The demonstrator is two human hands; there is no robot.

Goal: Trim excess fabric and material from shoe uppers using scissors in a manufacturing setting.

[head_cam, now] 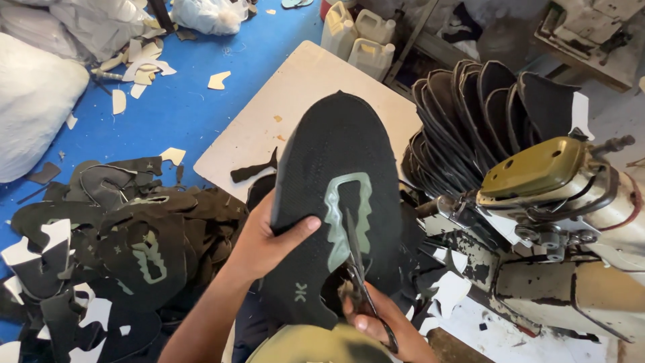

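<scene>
Gripping a black knit shoe upper by its left edge, the left hand has its thumb laid across the fabric and its fingers hidden behind. The upper is held up over a pale board, a grey-green patch facing the camera. The right hand, half cut off at the bottom edge, is closed around scissors, whose blades lie against the patch; how far they are parted is hard to make out. Left lies a heap of uppers on blue floor; right, a worn machine partly hides a stack of dark pieces.
</scene>
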